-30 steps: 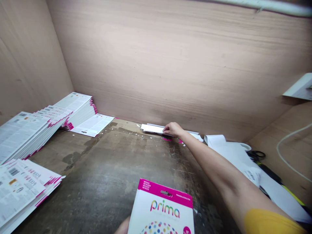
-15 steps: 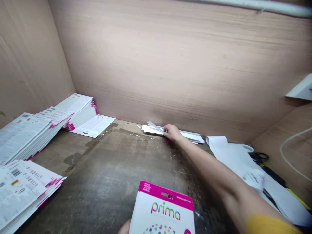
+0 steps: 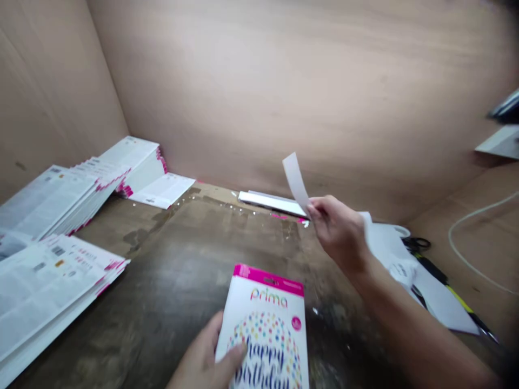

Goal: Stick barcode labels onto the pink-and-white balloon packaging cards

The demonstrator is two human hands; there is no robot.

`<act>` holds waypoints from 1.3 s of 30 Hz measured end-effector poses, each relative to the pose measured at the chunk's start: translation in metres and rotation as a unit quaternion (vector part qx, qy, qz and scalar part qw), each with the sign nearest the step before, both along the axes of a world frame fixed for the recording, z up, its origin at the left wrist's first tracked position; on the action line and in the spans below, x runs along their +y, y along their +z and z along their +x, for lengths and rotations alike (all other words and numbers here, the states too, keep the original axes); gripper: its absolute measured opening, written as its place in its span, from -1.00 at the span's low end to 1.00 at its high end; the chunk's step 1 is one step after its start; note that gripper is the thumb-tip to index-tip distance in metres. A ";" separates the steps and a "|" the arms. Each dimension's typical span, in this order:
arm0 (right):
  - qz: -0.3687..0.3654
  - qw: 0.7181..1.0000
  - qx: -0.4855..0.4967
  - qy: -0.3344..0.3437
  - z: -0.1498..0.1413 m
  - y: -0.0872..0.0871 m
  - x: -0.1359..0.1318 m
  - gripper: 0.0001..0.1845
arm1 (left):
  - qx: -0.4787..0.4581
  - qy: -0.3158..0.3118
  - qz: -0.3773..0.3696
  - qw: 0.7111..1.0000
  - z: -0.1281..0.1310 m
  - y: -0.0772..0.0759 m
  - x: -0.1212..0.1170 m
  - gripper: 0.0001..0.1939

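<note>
My left hand (image 3: 211, 351) grips a stack of white balloon packets (image 3: 265, 335) by its left side, thumb on the front. The top one has a pink header with a hanging slot, the word "prima" and a dotted "happy birthday" balloon picture. Up and to the right, my right hand (image 3: 338, 227) pinches a white paper strip (image 3: 295, 178) that stands upright from its fingers, slightly curved. Just beyond that hand, a small pile of white strips (image 3: 271, 201) lies along the foot of the back wall. Part of the pile is hidden behind the hand.
Fanned stacks of white printed packets (image 3: 44, 200) with pink edges fill the left side, and another stack (image 3: 48, 297) lies nearer. To the right are white sheets (image 3: 385, 246), black scissors (image 3: 419, 244) and a yellow-black tool (image 3: 454, 297). Wooden walls (image 3: 243, 97) enclose the worktop (image 3: 178, 270).
My right hand has lifted one strip off the pile and drawn it back towards me, upwards and right. The packets in my left hand have come further into view.
</note>
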State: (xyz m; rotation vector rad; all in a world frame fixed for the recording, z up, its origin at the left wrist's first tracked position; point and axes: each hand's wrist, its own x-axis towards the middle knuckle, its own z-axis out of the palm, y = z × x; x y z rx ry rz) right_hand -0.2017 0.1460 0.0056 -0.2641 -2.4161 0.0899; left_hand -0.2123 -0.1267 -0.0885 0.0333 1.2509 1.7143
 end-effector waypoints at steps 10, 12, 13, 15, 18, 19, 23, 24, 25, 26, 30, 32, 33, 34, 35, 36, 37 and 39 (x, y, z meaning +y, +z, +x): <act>0.142 0.944 -0.147 0.260 0.142 -0.057 -0.130 -0.68 | 0.028 0.038 0.036 0.998 0.008 0.003 -0.006 -0.56; 0.149 0.941 -0.158 0.259 0.140 -0.057 -0.130 -0.66 | 0.018 0.031 0.064 0.997 0.012 0.004 -0.009 -0.59; 0.154 0.939 -0.160 0.264 0.140 -0.055 -0.129 -0.65 | 0.013 0.028 0.069 0.997 0.013 0.004 -0.010 -0.59; 0.160 0.934 -0.164 0.275 0.139 -0.051 -0.128 -0.64 | 0.010 0.030 0.054 0.998 0.014 0.005 -0.013 -0.55; 0.165 0.926 -0.176 0.289 0.140 -0.047 -0.127 -0.65 | 0.014 0.033 0.034 0.999 0.012 0.008 -0.016 -0.48; 0.165 0.923 -0.185 0.293 0.141 -0.046 -0.126 -0.66 | 0.016 0.026 0.041 0.999 0.011 0.009 -0.016 -0.45; 0.163 0.913 -0.217 0.305 0.139 -0.044 -0.124 -0.68 | 0.042 -0.023 0.072 0.996 0.007 0.009 -0.016 -0.44; 0.159 0.913 -0.219 0.306 0.138 -0.043 -0.123 -0.68 | 0.054 -0.028 0.066 0.996 0.006 0.009 -0.016 -0.46; 0.152 0.913 -0.222 0.307 0.138 -0.041 -0.122 -0.68 | 0.067 -0.029 0.057 0.996 0.006 0.008 -0.015 -0.46; 0.139 0.915 -0.225 0.304 0.138 -0.040 -0.121 -0.69 | 0.076 -0.027 0.051 0.995 0.006 0.007 -0.015 -0.46; -0.030 0.961 -0.224 0.157 0.141 -0.039 -0.110 -0.75 | 0.069 -0.014 0.060 0.996 0.008 0.007 -0.015 -0.50; -0.168 0.958 -0.228 0.052 0.143 -0.043 -0.103 -0.55 | 0.061 -0.005 0.060 0.996 0.009 0.008 -0.015 -0.53; -0.240 0.939 -0.245 0.026 0.144 -0.047 -0.100 -0.53 | 0.060 -0.003 0.059 0.996 0.009 0.009 -0.015 -0.54; -0.309 0.912 -0.268 0.018 0.144 -0.050 -0.097 -0.56 | 0.060 -0.002 0.057 0.997 0.009 0.010 -0.015 -0.54; -0.368 0.884 -0.288 0.018 0.143 -0.053 -0.095 -0.62 | 0.060 -0.002 0.053 0.997 0.009 0.010 -0.015 -0.54; -0.413 0.862 -0.294 0.017 0.142 -0.055 -0.094 -0.65 | 0.061 -0.004 0.048 0.997 0.009 0.010 -0.016 -0.54; -0.444 0.847 -0.291 0.012 0.141 -0.056 -0.093 -0.64 | 0.063 -0.006 0.042 0.997 0.009 0.010 -0.016 -0.54; -0.471 0.842 -0.264 -0.008 0.138 -0.056 -0.093 -0.60 | 0.068 -0.008 0.030 0.997 0.009 0.011 -0.017 -0.54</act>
